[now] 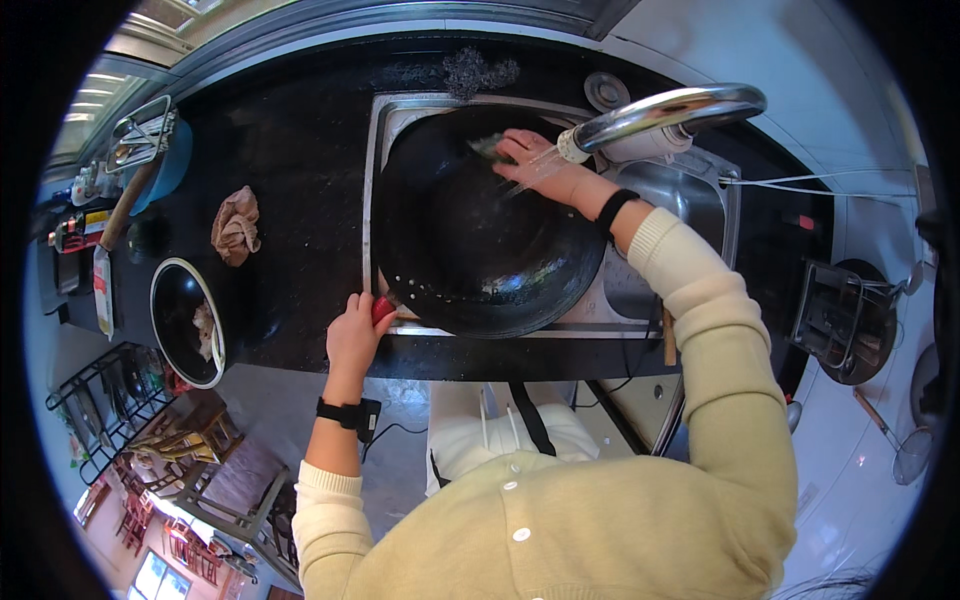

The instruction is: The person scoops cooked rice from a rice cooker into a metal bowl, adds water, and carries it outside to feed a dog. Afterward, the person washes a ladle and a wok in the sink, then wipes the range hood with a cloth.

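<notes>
A large black wok [480, 225] rests over the stainless steel sink [367, 195], its inside wet and shiny. My left hand [351, 330] grips the wok's red handle [383, 308] at the sink's front left corner. Against the far inner wall of the wok, my right hand [536, 161] holds a greenish scrubbing pad [486, 146], partly hidden under the fingers. From the chrome faucet [667, 112], thin streams of water fall across the back of that hand into the wok. Several white droplets or suds dot the wok's near left side.
A smaller basin [675, 187] adjoins on the right. Behind the wok lies a tangled dark clump [480, 73], beside a round metal lid or strainer [606, 91]. Leftward on the black counter [307, 180] are a crumpled brown cloth [236, 226], a pale-rimmed pot [174, 315] and a blue basin [180, 161].
</notes>
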The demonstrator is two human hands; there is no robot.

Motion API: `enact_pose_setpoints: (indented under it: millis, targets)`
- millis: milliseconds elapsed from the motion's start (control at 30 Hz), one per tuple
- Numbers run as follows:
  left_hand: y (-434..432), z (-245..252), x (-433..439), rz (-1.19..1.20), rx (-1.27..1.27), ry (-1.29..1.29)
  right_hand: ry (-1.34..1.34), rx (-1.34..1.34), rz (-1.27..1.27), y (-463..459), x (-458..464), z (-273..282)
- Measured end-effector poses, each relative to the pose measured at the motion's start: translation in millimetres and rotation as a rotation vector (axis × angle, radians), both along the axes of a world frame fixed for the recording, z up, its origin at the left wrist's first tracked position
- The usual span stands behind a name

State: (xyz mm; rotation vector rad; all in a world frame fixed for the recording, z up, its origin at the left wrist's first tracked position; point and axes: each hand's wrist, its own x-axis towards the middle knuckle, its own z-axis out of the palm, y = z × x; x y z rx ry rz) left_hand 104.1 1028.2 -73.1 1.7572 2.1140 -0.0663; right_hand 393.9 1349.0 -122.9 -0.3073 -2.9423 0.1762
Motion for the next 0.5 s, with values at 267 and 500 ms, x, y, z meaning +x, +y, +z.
enact_pose_setpoints:
  millis: [267,500]
  targets:
    - [-1,-2,0,0.006,0.029,0.007,-0.25,-0.061,-0.106,33,14,-27]
    - [0,2,2,0.011,0.008,0.016,-0.509,0.164,-0.158,-15,64,-7]
